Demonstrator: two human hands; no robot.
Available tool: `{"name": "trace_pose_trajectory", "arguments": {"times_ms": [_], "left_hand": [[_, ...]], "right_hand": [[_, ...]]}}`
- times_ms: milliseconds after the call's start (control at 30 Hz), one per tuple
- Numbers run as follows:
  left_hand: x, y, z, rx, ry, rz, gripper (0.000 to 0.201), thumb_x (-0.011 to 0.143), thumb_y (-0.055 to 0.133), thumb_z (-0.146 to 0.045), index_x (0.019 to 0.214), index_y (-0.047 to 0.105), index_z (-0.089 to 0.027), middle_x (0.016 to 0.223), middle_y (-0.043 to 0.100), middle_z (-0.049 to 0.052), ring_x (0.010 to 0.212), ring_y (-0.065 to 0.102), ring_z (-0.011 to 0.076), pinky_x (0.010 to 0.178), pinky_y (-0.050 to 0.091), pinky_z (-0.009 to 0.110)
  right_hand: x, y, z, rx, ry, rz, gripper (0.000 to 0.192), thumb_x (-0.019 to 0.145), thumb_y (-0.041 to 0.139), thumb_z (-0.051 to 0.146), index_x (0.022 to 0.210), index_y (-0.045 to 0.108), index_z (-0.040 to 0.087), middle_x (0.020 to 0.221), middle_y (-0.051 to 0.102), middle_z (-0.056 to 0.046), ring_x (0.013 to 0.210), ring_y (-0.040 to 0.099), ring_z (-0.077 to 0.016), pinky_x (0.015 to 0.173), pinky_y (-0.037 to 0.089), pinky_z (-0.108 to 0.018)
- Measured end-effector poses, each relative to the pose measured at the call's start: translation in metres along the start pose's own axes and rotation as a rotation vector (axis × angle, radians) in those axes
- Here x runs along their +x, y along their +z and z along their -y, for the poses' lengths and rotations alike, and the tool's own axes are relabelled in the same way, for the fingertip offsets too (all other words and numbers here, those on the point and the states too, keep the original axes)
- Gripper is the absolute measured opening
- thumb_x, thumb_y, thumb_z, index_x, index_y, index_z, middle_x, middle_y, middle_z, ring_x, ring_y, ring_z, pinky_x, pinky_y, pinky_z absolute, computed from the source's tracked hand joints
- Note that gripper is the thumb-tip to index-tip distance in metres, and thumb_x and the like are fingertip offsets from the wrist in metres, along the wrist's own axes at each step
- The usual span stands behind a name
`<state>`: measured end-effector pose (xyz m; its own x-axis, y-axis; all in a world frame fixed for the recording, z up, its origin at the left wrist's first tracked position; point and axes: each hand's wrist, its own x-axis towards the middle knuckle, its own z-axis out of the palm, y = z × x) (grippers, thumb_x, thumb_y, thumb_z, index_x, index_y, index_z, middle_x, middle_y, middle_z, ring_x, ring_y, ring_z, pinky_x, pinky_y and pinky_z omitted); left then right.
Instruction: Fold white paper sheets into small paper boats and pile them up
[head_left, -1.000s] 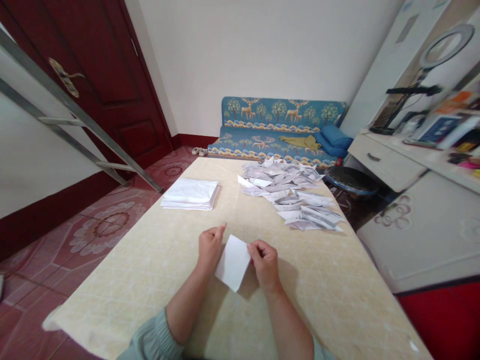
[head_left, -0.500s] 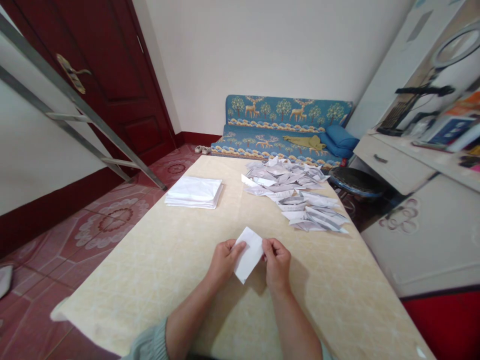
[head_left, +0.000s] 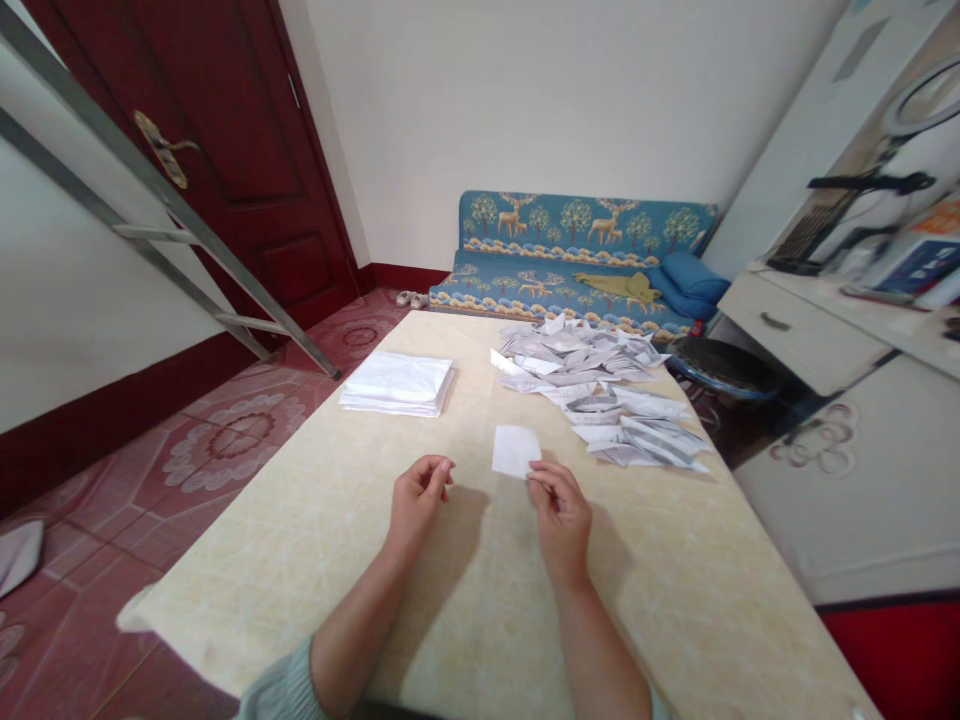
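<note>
White paper slip [head_left: 516, 450] pinched at right hand [head_left: 559, 510], grip partly hidden

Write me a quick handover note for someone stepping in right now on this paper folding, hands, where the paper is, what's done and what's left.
Left hand: free, fingers curled, above the table, holding nothing.
Right hand: fingertips at the near edge of the small folded paper; whether it pinches the paper or only touches it is unclear.
Stack of flat white sheets: far left of the table.
Pile of folded pieces: far right of the table.
Done: many pieces appear already folded in the pile; the small paper shows at least one fold.
Left: the small paper looks unfinished, and the stack is unfolded.
</note>
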<state>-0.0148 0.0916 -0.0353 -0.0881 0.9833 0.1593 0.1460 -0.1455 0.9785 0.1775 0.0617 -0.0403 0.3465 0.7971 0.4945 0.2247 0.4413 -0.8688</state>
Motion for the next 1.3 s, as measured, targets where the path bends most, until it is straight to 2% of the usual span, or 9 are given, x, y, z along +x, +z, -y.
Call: {"name": "trace_pose_trajectory", "arguments": {"times_ms": [133,233,333,433,533,600,767,967,1300], "left_hand": [[0.001,-0.003,-0.006,0.09,0.113,-0.039,0.019,0.082,0.054,-0.033,0.083,0.062,-0.016,0.073,0.06,0.001,0.061,0.054,0.011,0.056,0.043,0.02],[0.003,-0.005,-0.016,0.207,0.258,-0.002,0.016,0.083,0.053,-0.029,0.086,0.063,-0.018,0.082,0.061,0.004,0.073,0.058,0.014,0.059,0.044,0.022],[0.007,-0.005,-0.028,0.311,0.44,0.151,0.019,0.083,0.054,-0.027,0.098,0.063,-0.02,0.101,0.061,0.007,0.094,0.057,0.0184,0.077,0.047,0.03],[0.01,0.0,-0.033,0.423,0.607,0.381,0.039,0.076,0.064,-0.028,0.114,0.059,-0.025,0.124,0.053,0.009,0.118,0.044,0.0249,0.099,0.036,0.042],[0.011,0.008,-0.028,0.483,0.635,0.598,0.061,0.067,0.073,-0.028,0.124,0.052,-0.027,0.129,0.051,0.009,0.123,0.039,0.0276,0.103,0.031,0.047],[0.01,0.013,-0.024,0.476,0.598,0.664,0.065,0.065,0.074,-0.023,0.125,0.05,-0.026,0.123,0.055,0.009,0.119,0.044,0.0262,0.1,0.035,0.044],[0.009,0.018,-0.018,0.421,0.532,0.621,0.058,0.064,0.069,-0.009,0.119,0.056,-0.025,0.118,0.054,0.008,0.111,0.049,0.0228,0.096,0.04,0.039],[0.008,0.015,-0.018,0.37,0.512,0.536,0.05,0.066,0.068,-0.009,0.113,0.059,-0.023,0.115,0.054,0.008,0.108,0.051,0.0215,0.095,0.042,0.038],[0.0,0.009,-0.024,0.328,0.519,0.463,0.029,0.073,0.065,-0.015,0.101,0.061,-0.02,0.111,0.055,0.01,0.112,0.049,0.0235,0.095,0.042,0.04]], "right_hand": [[0.001,0.001,0.003,-0.038,-0.058,0.16,0.012,0.082,0.053,0.017,0.079,0.065,0.02,0.098,0.061,-0.007,0.093,0.057,-0.0193,0.077,0.045,-0.03],[-0.001,0.0,0.01,-0.003,-0.058,0.274,0.011,0.081,0.053,0.017,0.076,0.062,0.019,0.089,0.06,-0.006,0.086,0.057,-0.0185,0.076,0.044,-0.03],[-0.002,-0.001,0.016,0.015,-0.051,0.383,0.012,0.079,0.054,0.016,0.068,0.058,0.019,0.076,0.058,-0.003,0.075,0.056,-0.017,0.072,0.043,-0.03],[-0.003,-0.002,0.018,0.02,-0.047,0.442,0.015,0.077,0.054,0.016,0.062,0.054,0.019,0.07,0.056,-0.002,0.07,0.054,-0.0166,0.068,0.042,-0.03],[-0.003,-0.003,0.018,0.047,-0.03,0.434,0.016,0.076,0.054,0.016,0.06,0.054,0.019,0.068,0.056,-0.002,0.07,0.054,-0.017,0.068,0.042,-0.03],[-0.002,-0.002,0.018,0.072,-0.004,0.418,0.016,0.076,0.054,0.017,0.06,0.054,0.019,0.069,0.057,-0.002,0.071,0.055,-0.0174,0.07,0.042,-0.031],[-0.001,-0.001,0.019,0.109,0.074,0.384,0.015,0.078,0.053,0.022,0.065,0.059,0.019,0.075,0.059,-0.004,0.076,0.057,-0.0186,0.074,0.043,-0.031],[-0.001,-0.001,0.014,0.179,0.123,0.288,0.013,0.076,0.056,0.022,0.088,0.061,0.019,0.096,0.057,-0.006,0.091,0.055,-0.0196,0.07,0.044,-0.027],[-0.001,-0.003,0.009,0.195,0.26,0.281,0.021,0.08,0.057,0.032,0.095,0.06,0.018,0.091,0.061,-0.005,0.083,0.056,-0.0181,0.071,0.045,-0.027]]}}
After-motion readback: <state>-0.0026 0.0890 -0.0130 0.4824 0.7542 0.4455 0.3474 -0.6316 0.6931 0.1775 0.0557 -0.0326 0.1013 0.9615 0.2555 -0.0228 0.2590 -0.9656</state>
